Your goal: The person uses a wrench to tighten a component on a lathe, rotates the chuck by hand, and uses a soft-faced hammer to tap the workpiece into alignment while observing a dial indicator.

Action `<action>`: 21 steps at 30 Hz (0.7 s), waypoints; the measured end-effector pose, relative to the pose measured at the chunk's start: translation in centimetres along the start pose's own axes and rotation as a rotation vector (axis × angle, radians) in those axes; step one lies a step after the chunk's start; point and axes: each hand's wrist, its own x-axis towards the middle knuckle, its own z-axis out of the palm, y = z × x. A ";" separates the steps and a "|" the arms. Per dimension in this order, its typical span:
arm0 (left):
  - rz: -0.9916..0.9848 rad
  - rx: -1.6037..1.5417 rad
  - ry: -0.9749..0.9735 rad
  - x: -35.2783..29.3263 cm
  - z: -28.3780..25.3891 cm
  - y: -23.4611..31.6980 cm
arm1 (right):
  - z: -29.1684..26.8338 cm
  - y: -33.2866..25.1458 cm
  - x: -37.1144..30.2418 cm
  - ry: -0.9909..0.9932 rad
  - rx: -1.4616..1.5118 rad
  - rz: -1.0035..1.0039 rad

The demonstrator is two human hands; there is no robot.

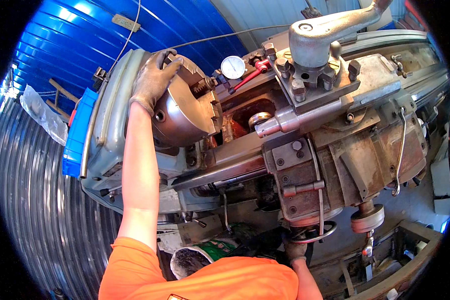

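Observation:
My left hand (152, 81), in a dirty work glove, lies over the top rim of a large metal lathe chuck (182, 117), fingers bent round its edge. Stepped jaws (205, 87) show on the chuck's face. Low in front of the carriage, my gloved right hand (295, 248) is at the rim of a handwheel (330, 231); its fingers are partly hidden and look closed on the rim. A dial indicator (233, 67) on a red-jointed arm (252, 76) stands beyond the chuck. A thick boring bar (280, 123) points from the tool post (310, 75) toward the chuck.
The lathe bed (225, 170) runs between headstock (116, 105) and carriage (355, 160). A long tool-post handle (345, 22) juts out above. A blue plastic bin (80, 132) hangs at the left. Below right, a metal-framed tray (415, 260) holds loose tools. Corrugated sheet (40, 200) borders the left.

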 end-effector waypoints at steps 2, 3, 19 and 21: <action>0.006 -0.006 0.003 -0.2 -0.1 0.1 | 0.2 0.0 -0.1 0.013 -0.027 -0.002; 0.014 -0.014 0.007 -0.3 -0.1 0.2 | 0.1 -0.1 -0.2 -0.019 -0.068 0.000; 0.027 -0.119 -0.014 -0.6 0.1 1.1 | -0.8 -1.6 -0.4 0.076 0.452 0.168; 0.051 -0.136 -0.018 -0.5 0.0 0.7 | -1.1 -1.8 -0.3 0.068 0.483 0.191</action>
